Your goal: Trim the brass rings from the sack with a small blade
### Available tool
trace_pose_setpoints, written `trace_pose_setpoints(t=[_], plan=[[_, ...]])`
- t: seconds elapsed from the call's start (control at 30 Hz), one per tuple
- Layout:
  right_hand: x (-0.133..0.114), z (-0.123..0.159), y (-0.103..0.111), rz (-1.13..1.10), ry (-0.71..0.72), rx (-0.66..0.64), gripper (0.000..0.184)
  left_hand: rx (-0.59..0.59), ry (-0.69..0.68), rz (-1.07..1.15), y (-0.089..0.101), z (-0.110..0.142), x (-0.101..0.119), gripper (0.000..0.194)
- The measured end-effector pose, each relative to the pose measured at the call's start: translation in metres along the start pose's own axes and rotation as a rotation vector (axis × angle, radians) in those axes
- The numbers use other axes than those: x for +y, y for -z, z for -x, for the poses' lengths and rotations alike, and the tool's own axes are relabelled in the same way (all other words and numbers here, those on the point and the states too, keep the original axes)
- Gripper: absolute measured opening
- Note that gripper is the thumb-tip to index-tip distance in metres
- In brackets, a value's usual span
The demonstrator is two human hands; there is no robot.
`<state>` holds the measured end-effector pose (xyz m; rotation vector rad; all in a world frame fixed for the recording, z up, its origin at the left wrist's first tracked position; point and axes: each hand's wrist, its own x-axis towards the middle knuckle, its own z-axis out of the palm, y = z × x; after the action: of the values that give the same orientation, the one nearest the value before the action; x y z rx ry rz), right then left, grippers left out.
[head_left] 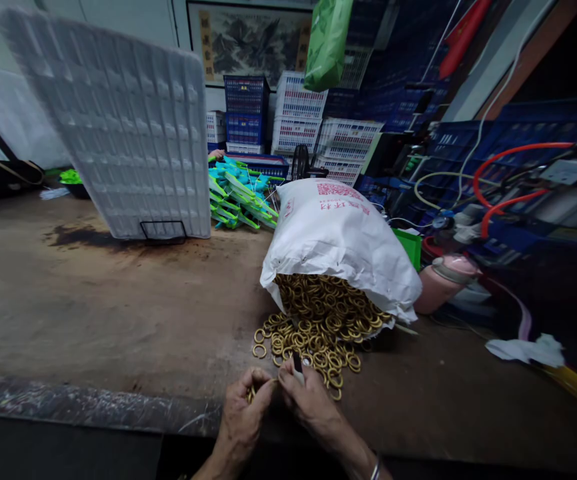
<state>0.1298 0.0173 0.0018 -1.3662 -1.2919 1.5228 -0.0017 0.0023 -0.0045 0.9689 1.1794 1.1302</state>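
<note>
My left hand (246, 407) is closed around brass-coloured rings (251, 395), with the thumb and forefinger pinched toward the other hand. Close beside it, my right hand (313, 403) grips a small flat tool (297, 368) with a dark upper end and a pale lower part; its exact kind I cannot make out. The fingertips of both hands nearly meet at the table's front edge. Just beyond them lies a loose pile of rings (313, 337), spilling from the open mouth of a white woven sack (338, 230) with red print.
A ribbed translucent panel (133, 133) stands on a wire stand (163, 230) at the left of the wooden table (118, 307). Green and blue plastic parts (241, 193) are heaped behind. To the right are a pink bottle (445, 283), an orange hose (513, 150) and crumpled white paper (528, 350).
</note>
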Motion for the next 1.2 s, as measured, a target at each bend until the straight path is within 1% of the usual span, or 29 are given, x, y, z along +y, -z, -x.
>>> trace_pose_setpoints(t=[0.07,0.13,0.17,0.23,0.3,0.33,0.43,0.5,0.6,0.67,0.7,0.73,0.83,1.03,1.1,1.2], plan=[[0.006,-0.004,0.001,0.120,0.036,0.043,0.032,-0.008,-0.073,-0.048,0.000,0.000,0.003,0.029],[0.011,-0.007,0.001,0.168,0.049,0.063,0.027,-0.029,-0.085,-0.078,0.000,0.000,0.004,0.029],[0.012,-0.007,0.001,0.171,0.054,0.069,0.025,-0.050,-0.053,-0.078,0.001,0.000,0.005,0.030],[0.013,-0.007,0.000,0.167,0.059,0.077,0.023,-0.114,0.077,-0.035,0.002,0.001,0.005,0.031],[0.012,-0.007,-0.001,0.163,0.058,0.074,0.024,-0.179,0.217,0.055,0.003,0.003,0.005,0.032],[0.010,-0.006,-0.002,0.155,0.054,0.066,0.024,-0.207,0.258,0.108,0.004,0.005,0.005,0.031],[0.004,-0.004,-0.001,0.125,0.042,0.014,0.027,-0.263,0.268,0.232,0.004,0.008,0.007,0.027],[0.001,-0.003,0.000,0.188,0.063,0.035,0.028,-0.259,0.262,0.261,0.003,0.008,0.009,0.026],[0.001,0.001,0.002,0.470,0.157,0.111,0.024,-0.206,0.254,0.255,0.001,0.008,0.009,0.026],[0.003,0.005,0.003,0.663,0.207,0.093,0.015,-0.175,0.245,0.235,0.000,0.007,0.007,0.028],[0.004,0.007,0.002,0.735,0.216,0.065,0.015,-0.164,0.242,0.222,0.000,0.007,0.006,0.029],[0.005,0.009,0.002,0.787,0.219,0.040,0.019,-0.154,0.243,0.210,0.000,0.006,0.005,0.030],[0.005,0.012,-0.001,0.883,0.220,-0.001,0.030,-0.131,0.249,0.168,0.001,0.007,0.004,0.036],[-0.001,0.012,-0.004,1.059,0.174,-0.006,0.038,-0.072,0.225,0.069,0.000,0.011,0.016,0.044],[0.000,0.010,-0.002,1.103,0.176,0.010,0.037,-0.094,0.235,0.069,0.001,0.016,0.021,0.044],[0.003,0.005,0.003,1.166,0.147,0.084,0.028,-0.184,0.258,0.126,0.004,0.026,0.024,0.041]])
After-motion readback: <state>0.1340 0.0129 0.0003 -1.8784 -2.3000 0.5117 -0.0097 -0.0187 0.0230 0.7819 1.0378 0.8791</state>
